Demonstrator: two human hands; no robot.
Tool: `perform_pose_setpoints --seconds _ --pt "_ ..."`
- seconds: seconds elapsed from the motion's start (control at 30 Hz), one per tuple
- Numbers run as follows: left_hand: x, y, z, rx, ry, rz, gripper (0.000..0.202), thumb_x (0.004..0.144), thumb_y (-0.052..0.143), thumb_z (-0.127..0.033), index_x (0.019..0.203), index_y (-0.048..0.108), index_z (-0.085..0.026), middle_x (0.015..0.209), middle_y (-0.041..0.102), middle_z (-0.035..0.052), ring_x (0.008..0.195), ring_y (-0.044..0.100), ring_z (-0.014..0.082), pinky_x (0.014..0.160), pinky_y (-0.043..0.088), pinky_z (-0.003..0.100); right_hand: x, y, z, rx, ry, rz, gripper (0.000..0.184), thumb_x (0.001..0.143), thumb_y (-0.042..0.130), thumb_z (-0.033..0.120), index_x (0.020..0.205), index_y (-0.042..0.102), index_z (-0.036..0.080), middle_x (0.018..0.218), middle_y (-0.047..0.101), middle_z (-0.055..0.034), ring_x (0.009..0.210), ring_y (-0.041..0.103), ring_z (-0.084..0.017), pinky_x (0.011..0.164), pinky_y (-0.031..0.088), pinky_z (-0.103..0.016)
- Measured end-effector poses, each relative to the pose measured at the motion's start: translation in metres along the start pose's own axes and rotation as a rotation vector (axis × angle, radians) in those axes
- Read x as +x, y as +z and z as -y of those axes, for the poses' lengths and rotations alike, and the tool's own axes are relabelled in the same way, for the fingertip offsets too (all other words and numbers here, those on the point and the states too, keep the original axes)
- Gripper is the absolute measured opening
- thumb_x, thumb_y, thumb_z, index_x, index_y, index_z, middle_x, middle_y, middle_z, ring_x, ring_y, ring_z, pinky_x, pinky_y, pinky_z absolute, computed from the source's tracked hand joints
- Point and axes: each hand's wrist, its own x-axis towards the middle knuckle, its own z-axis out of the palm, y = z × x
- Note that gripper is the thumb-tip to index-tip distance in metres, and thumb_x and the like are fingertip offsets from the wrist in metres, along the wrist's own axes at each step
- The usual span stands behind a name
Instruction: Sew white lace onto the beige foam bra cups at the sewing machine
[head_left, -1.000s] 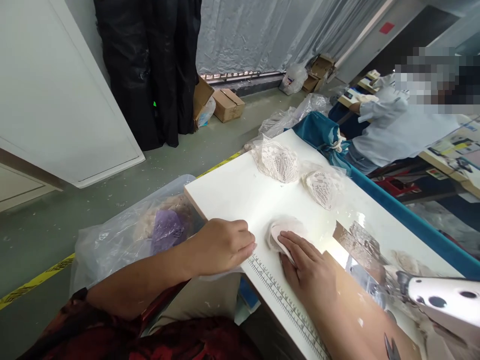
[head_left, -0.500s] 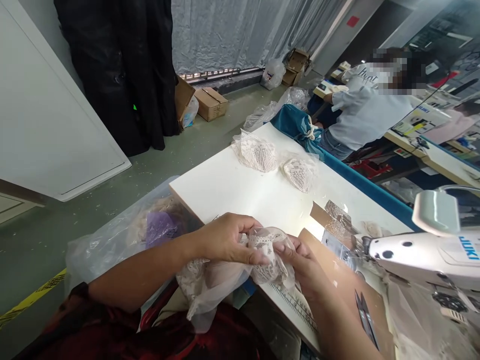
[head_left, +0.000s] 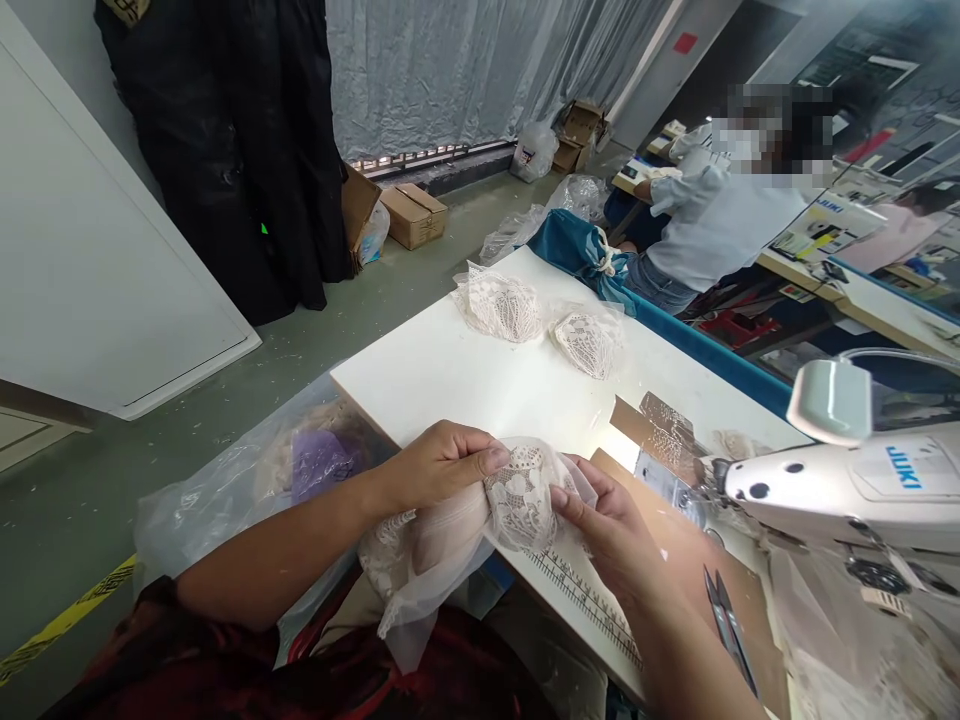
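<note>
Between my two hands, over the near edge of the white table (head_left: 409, 365), I hold a cream lace bra piece (head_left: 523, 497). Thumb and fingers of my left hand (head_left: 450, 465) pinch its upper left edge. My right hand (head_left: 600, 515) grips its right side, thumb on top of the lace. A padded cup and sheer mesh hang from it toward my lap. Farther back on the table lie two lace cups, a left one (head_left: 501, 305) and a right one (head_left: 587, 343).
A white sewing machine (head_left: 862, 480) stands at the right. Thread snips (head_left: 726, 625) lie on brown board near my right forearm. A clear plastic bag (head_left: 225, 510) sits left of the table, with a purple piece inside. Another person (head_left: 720, 215) sits at a far workstation.
My left hand has shifted up and left along the lace edge, and the lace now lies flatter and more spread between my hands. The view has turned slightly.
</note>
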Motion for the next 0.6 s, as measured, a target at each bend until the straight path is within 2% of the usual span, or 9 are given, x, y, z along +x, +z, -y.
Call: perform_pose_setpoints --seconds 0.07,0.13,0.3,0.37,0.5,0.6 --pt "0.0003 -0.0006 -0.0012 0.008 0.002 0.004 0.044 0.093 0.047 -0.043 0.06 0.047 -0.014 0.059 0.031 -0.0043 0.056 0.03 0.0076 0.055 0.029 0.023 0.0002 0.0001 -0.0016 0.052 -0.007 -0.012 0.039 0.073 0.073 0.045 0.102 0.065 0.021 0.083 0.069 -0.0045 0.07 0.063 -0.019 0.065 0.051 -0.031" --pt "0.0005 -0.0013 -0.0031 0.001 0.001 0.014 0.044 0.093 0.046 -0.044 0.061 0.049 -0.014 0.06 0.032 -0.0039 0.057 0.031 0.0082 0.057 0.031 0.024 0.0003 -0.0007 -0.0035 0.072 -0.015 -0.016 0.032 0.074 0.072 0.045 0.095 0.067 0.021 0.077 0.068 -0.0023 0.066 0.061 -0.017 0.06 0.048 -0.028" --pt "0.0013 -0.0019 -0.0019 -0.083 -0.053 0.025 0.032 0.087 0.058 -0.041 0.085 0.066 -0.011 0.076 0.058 0.0031 0.072 0.052 0.0131 0.068 0.043 0.025 0.0014 -0.0007 -0.0052 0.042 -0.008 -0.011 0.028 0.075 0.071 0.044 0.091 0.069 0.022 0.068 0.065 -0.0001 0.058 0.056 -0.014 0.055 0.043 -0.026" --pt "0.0025 -0.002 0.0014 -0.081 -0.045 -0.041 0.031 0.085 0.061 -0.041 0.082 0.068 -0.01 0.072 0.06 0.0022 0.068 0.052 0.0117 0.066 0.042 0.024 0.0027 -0.0008 -0.0046 0.048 0.005 -0.016 0.031 0.077 0.066 0.05 0.092 0.07 0.023 0.067 0.066 -0.0012 0.058 0.058 -0.016 0.054 0.045 -0.028" --pt "0.0056 -0.0041 0.0048 -0.212 -0.061 -0.289 0.035 0.083 0.063 -0.045 0.076 0.069 -0.011 0.063 0.06 -0.0001 0.061 0.053 0.0101 0.065 0.043 0.023 0.003 -0.004 -0.003 0.134 -0.034 -0.073 0.058 0.078 0.042 0.074 0.078 0.071 0.024 0.056 0.063 -0.0039 0.051 0.059 -0.021 0.052 0.049 -0.035" --pt "0.0081 -0.0069 0.0029 -0.361 -0.112 -0.395 0.034 0.077 0.07 -0.046 0.079 0.071 -0.013 0.068 0.067 0.0011 0.065 0.061 0.0131 0.07 0.047 0.025 -0.0008 -0.0048 -0.0011 0.087 -0.134 -0.097 0.065 0.081 0.031 0.076 0.069 0.068 0.025 0.049 0.06 -0.0025 0.047 0.06 -0.02 0.056 0.053 -0.038"
